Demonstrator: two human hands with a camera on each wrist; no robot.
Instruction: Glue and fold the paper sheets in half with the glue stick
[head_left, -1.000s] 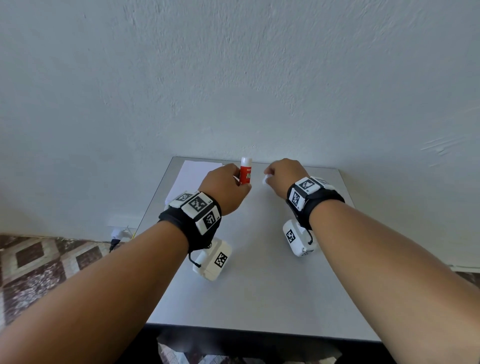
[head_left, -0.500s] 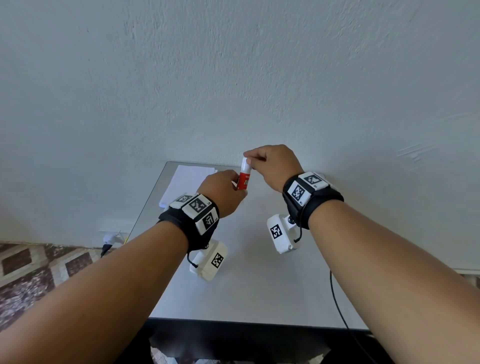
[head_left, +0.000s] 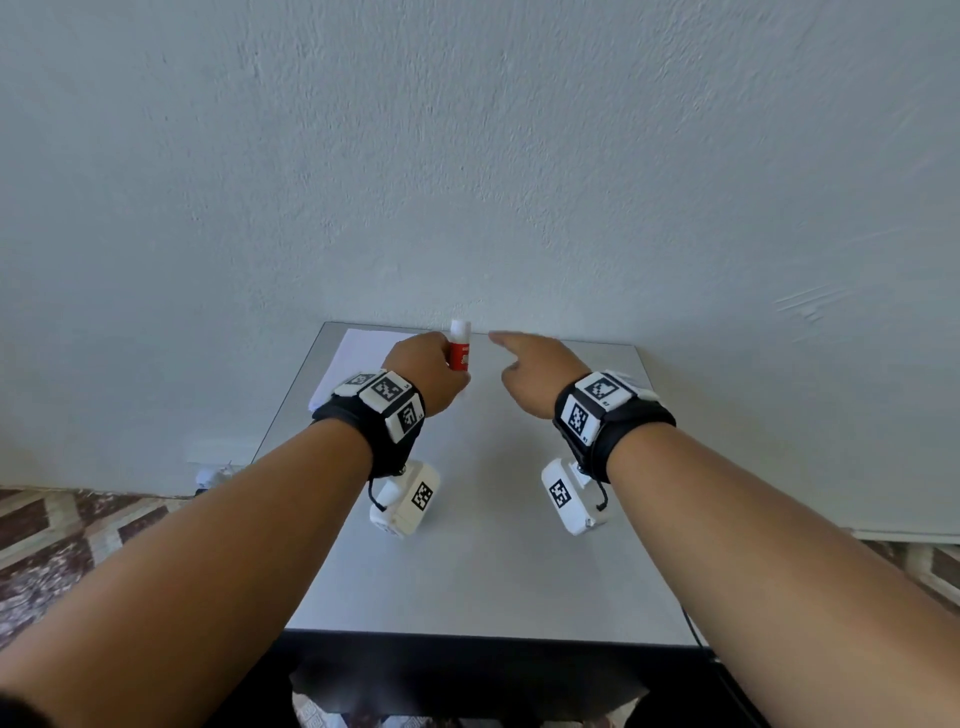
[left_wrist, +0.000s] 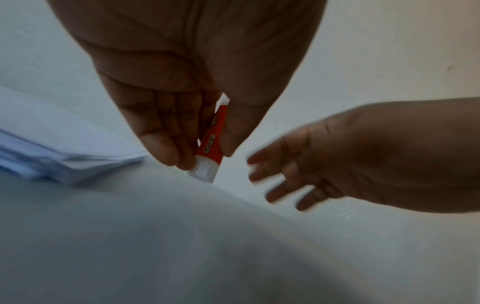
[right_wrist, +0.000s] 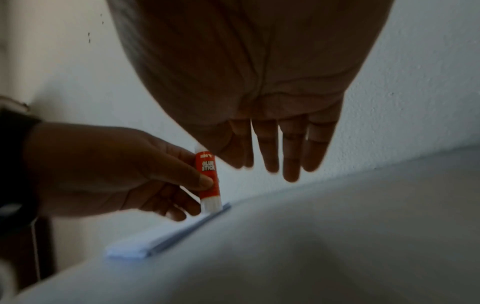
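My left grip (head_left: 426, 371) clamps the upright glue stick (head_left: 459, 349) above the counter (head_left: 467, 545) beside the paper sheets (head_left: 358, 358) — my right grip (head_left: 535, 371) hovers near, fingers spread, empty.

A stack of paper sheets (head_left: 363, 358) lies on the surface (head_left: 488, 545) at its far left corner, against the wall. The upright glue stick (head_left: 460, 351) stands just right of it, in the left hand (head_left: 426, 371); the right hand (head_left: 535, 371) hovers further right.
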